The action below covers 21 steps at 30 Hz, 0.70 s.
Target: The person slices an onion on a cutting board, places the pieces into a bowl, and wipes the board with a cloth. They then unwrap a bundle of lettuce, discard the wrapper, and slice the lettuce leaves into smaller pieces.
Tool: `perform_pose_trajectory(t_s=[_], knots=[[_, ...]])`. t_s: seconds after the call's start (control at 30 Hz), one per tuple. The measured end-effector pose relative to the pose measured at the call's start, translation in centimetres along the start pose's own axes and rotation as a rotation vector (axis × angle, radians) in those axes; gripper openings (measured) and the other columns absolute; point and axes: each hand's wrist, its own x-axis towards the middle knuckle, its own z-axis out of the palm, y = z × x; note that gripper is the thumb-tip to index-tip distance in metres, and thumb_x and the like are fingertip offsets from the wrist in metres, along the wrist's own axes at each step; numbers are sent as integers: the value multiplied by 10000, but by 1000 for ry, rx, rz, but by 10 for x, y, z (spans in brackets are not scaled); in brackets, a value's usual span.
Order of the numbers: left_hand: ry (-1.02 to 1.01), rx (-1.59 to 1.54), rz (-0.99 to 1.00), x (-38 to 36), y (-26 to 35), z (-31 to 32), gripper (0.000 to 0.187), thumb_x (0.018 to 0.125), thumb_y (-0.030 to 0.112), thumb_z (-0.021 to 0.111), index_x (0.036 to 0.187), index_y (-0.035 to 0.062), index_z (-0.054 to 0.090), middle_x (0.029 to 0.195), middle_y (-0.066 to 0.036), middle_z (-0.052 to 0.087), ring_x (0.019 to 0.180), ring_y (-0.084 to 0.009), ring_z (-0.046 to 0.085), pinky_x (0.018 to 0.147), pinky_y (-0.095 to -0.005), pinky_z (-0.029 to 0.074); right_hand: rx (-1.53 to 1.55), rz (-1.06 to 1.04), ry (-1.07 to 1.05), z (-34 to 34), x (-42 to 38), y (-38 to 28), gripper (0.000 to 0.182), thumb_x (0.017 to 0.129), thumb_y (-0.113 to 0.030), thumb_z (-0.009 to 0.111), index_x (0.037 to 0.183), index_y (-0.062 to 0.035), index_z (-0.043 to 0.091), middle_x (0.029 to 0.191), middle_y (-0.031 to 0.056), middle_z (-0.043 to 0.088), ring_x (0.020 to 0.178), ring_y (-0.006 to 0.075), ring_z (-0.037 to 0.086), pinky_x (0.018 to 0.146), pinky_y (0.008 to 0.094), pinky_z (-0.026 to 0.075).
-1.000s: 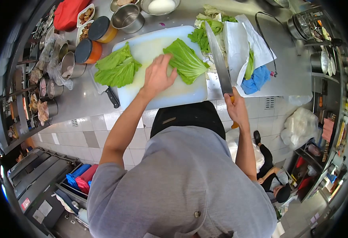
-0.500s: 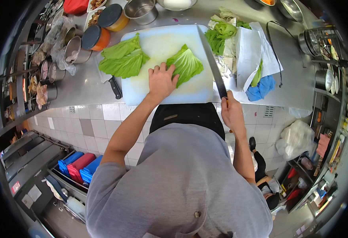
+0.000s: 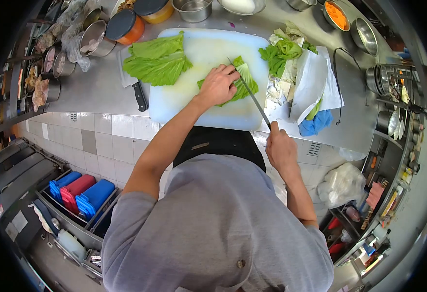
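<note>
On the white cutting board [image 3: 174, 109] my left hand [image 3: 217, 87] presses a piece of leafy green [image 3: 246, 87] down with its fingers curled. My right hand [image 3: 280, 148] grips the handle of a long knife [image 3: 256, 100]. The blade lies across that piece, just right of my left fingers; whether it has cut through cannot be made out. A larger pile of green leaves [image 3: 157, 61] rests on the board's left part, overhanging its edge. Beside it lies a second knife with a black handle [image 3: 139, 96], its broad blade partly covered by the leaves.
To the board's right are leafy trimmings [image 3: 284, 51], white paper [image 3: 311, 82] and a blue cloth [image 3: 315, 124]. Jars with dark lids [image 3: 125, 25] and metal bowls [image 3: 192, 9] line the back. A bowl of orange pieces [image 3: 336, 17] stands back right.
The knife has swung left from beside the board's right edge onto the leaf piece. My left hand has shifted over the piece. The whole view has shifted slightly too.
</note>
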Motion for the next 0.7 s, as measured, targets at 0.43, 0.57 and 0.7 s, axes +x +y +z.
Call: perform_pose_trajectory(t_s=[0.43, 0.57, 0.7], knots=[[179, -90, 11, -29, 3, -23, 255, 758, 74, 684, 1011, 40, 672, 1070, -115, 636, 1072, -328, 585, 933, -446, 484, 267, -153, 165, 48, 49, 5, 181, 985, -84, 564, 1102, -2, 453, 781, 296, 632, 729, 524, 651, 654, 608, 521], [101, -58, 18, -25, -7, -11, 238, 761, 72, 679, 996, 36, 672, 1066, -120, 640, 1073, -326, 590, 937, -444, 487, 141, -135, 55, 21, 26, -10, 192, 986, -99, 583, 1104, -6, 462, 823, 299, 648, 729, 523, 666, 647, 597, 544], [123, -63, 8, -26, -13, -6, 231, 761, 70, 679, 989, 32, 672, 1072, -121, 647, 1070, -330, 595, 945, -450, 491, 30, -53, -96, -4, -9, -18, 215, 982, -103, 595, 1131, -10, 472, 880, 292, 668, 749, 517, 693, 669, 583, 576]])
